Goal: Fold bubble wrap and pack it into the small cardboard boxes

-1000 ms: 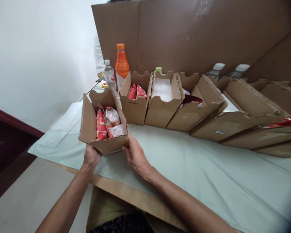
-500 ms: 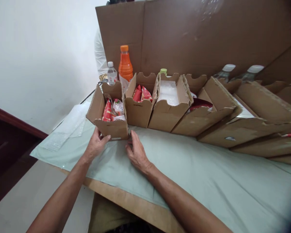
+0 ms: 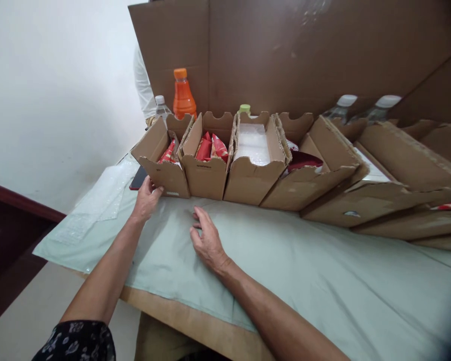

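Note:
The leftmost open cardboard box point(image 3: 171, 183) stands at the left end of a row, with red snack packets point(image 3: 169, 152) inside. My left hand point(image 3: 147, 199) grips its lower left corner, thumb on the front face and fingers round the side. A little in front of that box, my right hand point(image 3: 208, 238) hovers over or rests on the green cloth point(image 3: 285, 260). Its fingers are apart and nothing is in them. Right beside the held box is a second cardboard box point(image 3: 205, 180), also holding red packets point(image 3: 211, 147).
More cardboard boxes run to the right, one with bubble wrap point(image 3: 253, 143). Behind stand an orange bottle point(image 3: 184, 98), clear bottles point(image 3: 161, 108) and a tall cardboard panel point(image 3: 266, 55). A dark flat object point(image 3: 138, 179) and a plastic sheet point(image 3: 97, 200) lie left. A person's white sleeve point(image 3: 145, 82) shows behind.
The leftmost box has been pushed back and right, against its neighbour. My left hand has moved with it; my right hand has come away from the box. A dark flat object now shows.

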Demonstrator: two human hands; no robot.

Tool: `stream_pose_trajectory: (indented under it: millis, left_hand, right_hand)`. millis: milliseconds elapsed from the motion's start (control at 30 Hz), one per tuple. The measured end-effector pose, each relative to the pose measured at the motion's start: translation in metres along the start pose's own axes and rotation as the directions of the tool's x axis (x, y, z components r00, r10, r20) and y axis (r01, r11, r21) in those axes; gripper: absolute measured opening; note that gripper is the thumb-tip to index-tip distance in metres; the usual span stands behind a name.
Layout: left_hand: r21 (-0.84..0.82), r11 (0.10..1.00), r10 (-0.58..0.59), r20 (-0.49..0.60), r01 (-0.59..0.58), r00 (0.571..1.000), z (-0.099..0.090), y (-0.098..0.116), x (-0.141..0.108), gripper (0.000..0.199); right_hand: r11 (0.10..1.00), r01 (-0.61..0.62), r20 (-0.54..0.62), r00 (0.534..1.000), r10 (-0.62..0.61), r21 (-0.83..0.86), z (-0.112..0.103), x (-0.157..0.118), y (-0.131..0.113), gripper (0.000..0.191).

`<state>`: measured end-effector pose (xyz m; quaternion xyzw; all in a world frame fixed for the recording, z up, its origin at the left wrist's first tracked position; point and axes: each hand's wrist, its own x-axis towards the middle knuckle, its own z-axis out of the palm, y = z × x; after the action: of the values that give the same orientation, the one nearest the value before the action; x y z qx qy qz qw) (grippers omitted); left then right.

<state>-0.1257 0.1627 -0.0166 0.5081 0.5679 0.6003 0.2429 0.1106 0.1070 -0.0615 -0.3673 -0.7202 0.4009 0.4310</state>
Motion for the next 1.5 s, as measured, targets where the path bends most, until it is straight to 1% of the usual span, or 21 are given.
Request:
stream_pose_trajectory:
  millis: [233, 333, 433, 533, 600, 700, 800, 867, 933, 1033, 1100, 1133, 1167, 1200, 1267, 1333, 1367, 1400, 1433, 1467, 1500]
  left_hand:
    - [0.103, 0.994, -0.028, -0.124, 0.041, 0.992, 0.021, -0.013, -0.012, 0.048]
    - [0.164, 0.985, -0.027, -0.13, 0.048, 0.991, 0.035, -0.009, -0.039, 0.055]
    - [0.231, 0.971, -0.035, -0.1, 0.058, 0.994, 0.046, -0.001, -0.082, 0.071]
    - [0.296, 0.955, -0.019, 0.013, 0.015, 1.0, 0.049, 0.005, -0.128, 0.068]
    - [0.414, 0.903, 0.062, 0.141, -0.116, 0.988, 0.046, 0.006, -0.151, 0.057]
    - [0.547, 0.784, 0.181, 0.249, -0.292, 0.951, 0.035, 0.001, -0.171, 0.054]
    - [0.592, 0.688, 0.236, 0.364, -0.42, 0.901, 0.02, -0.008, -0.178, 0.05]
    - [0.579, 0.658, 0.268, 0.417, -0.481, 0.869, 0.01, -0.012, -0.18, 0.043]
    - [0.571, 0.639, 0.291, 0.441, -0.516, 0.849, 0.004, -0.012, -0.179, 0.04]
    - [0.555, 0.639, 0.311, 0.447, -0.533, 0.839, 0.013, 0.005, -0.172, 0.038]
    - [0.511, 0.674, 0.317, 0.451, -0.533, 0.834, 0.037, 0.027, -0.165, 0.035]
    - [0.473, 0.699, 0.322, 0.461, -0.536, 0.827, 0.055, 0.04, -0.161, 0.034]
    - [0.433, 0.731, 0.316, 0.472, -0.528, 0.823, 0.077, 0.053, -0.158, 0.033]
    - [0.379, 0.759, 0.319, 0.493, -0.53, 0.81, 0.101, 0.065, -0.155, 0.032]
    - [0.282, 0.806, 0.334, 0.509, -0.52, 0.794, 0.154, 0.083, -0.152, 0.029]
    - [0.184, 0.841, 0.351, 0.53, -0.508, 0.772, 0.203, 0.089, -0.154, 0.028]
    - [0.151, 0.852, 0.352, 0.541, -0.5, 0.764, 0.222, 0.088, -0.157, 0.028]
    - [0.131, 0.859, 0.351, 0.554, -0.495, 0.755, 0.237, 0.085, -0.161, 0.027]
    - [0.121, 0.862, 0.348, 0.563, -0.492, 0.749, 0.248, 0.08, -0.165, 0.027]
    - [0.123, 0.863, 0.345, 0.566, -0.49, 0.749, 0.254, 0.075, -0.168, 0.026]
    - [0.129, 0.862, 0.343, 0.563, -0.49, 0.752, 0.256, 0.07, -0.171, 0.026]
  right_hand:
    - [1.0, -0.007, 0.024, 1.0, 0.007, -0.02, 0.001, 0.003, -0.003, 0.065]
    - [0.998, -0.01, 0.042, 0.999, 0.012, -0.056, 0.0, 0.005, -0.003, 0.064]
    - [0.993, 0.001, 0.072, 0.997, 0.007, -0.116, -0.001, 0.007, -0.006, 0.058]
    - [0.978, 0.04, 0.132, 0.991, -0.012, -0.207, 0.001, 0.009, -0.014, 0.048]
    - [0.957, 0.079, 0.192, 0.981, -0.025, -0.278, 0.004, 0.009, -0.021, 0.041]
    - [0.919, 0.132, 0.272, 0.962, -0.029, -0.372, 0.003, -0.002, -0.032, 0.033]
    - [0.858, 0.266, 0.37, 0.924, -0.097, -0.439, -0.02, -0.036, -0.037, 0.032]
    - [0.79, 0.4, 0.454, 0.874, -0.176, -0.464, -0.05, -0.073, -0.04, 0.036]
    - [0.765, 0.446, 0.49, 0.849, -0.198, -0.464, -0.09, -0.116, -0.047, 0.039]
    - [0.871, 0.286, 0.474, 0.878, -0.071, -0.399, -0.163, -0.174, -0.067, 0.034]
    - [0.949, 0.131, 0.553, 0.831, 0.053, -0.287, -0.221, -0.199, -0.087, 0.02]
    - [0.955, 0.048, 0.529, 0.84, 0.12, -0.293, -0.252, -0.205, -0.098, 0.02]
    - [0.935, -0.046, 0.39, 0.901, 0.191, -0.351, -0.285, -0.207, -0.109, 0.021]
    - [0.898, -0.138, 0.192, 0.953, 0.235, -0.417, -0.319, -0.205, -0.119, 0.022]
    - [0.815, -0.214, -0.087, 0.976, 0.198, -0.538, -0.386, -0.191, -0.135, 0.022]
    - [0.719, -0.263, -0.304, 0.95, 0.075, -0.644, -0.448, -0.166, -0.143, 0.019]
    - [0.646, -0.333, -0.426, 0.904, 0.013, -0.686, -0.474, -0.152, -0.145, 0.021]
    - [0.554, -0.422, -0.504, 0.864, 0.005, -0.718, -0.498, -0.136, -0.144, 0.025]
    - [0.451, -0.488, -0.544, 0.839, 0.006, -0.748, -0.518, -0.12, -0.141, 0.027]
    - [0.355, -0.516, -0.544, 0.839, 0.025, -0.78, -0.535, -0.104, -0.136, 0.028]
    - [0.311, -0.534, -0.543, 0.838, 0.065, -0.786, -0.55, -0.088, -0.129, 0.027]
